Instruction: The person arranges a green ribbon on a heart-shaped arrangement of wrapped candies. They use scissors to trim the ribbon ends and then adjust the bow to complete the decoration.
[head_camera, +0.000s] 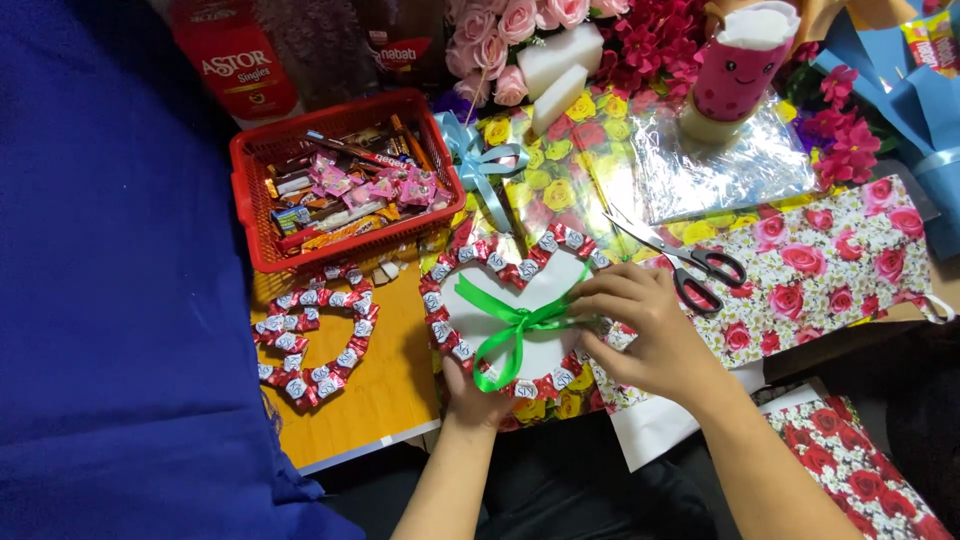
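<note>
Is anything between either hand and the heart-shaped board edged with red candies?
Nothing visible. The left hand grips the white heart-shaped board edged with red candies at its bottom edge; the right hand touches its right side beside the green ribbon bow.

My left hand (470, 395) under heart board (515, 300): matt white card, glossy foil-wrapped rim | my right hand (640, 330) on ribbon (515, 325): satin green | basket (262, 215): red plastic | scissors (680, 255): bright metal, black handles | wrapping sheet (725, 155): crinkled glossy film

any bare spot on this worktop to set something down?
Barest patch: the wooden board between the smaller candy heart and the ribboned heart both hands hold. The silver foil sheet is uncovered too. Crowded around the red basket, scissors and flowers.
</note>
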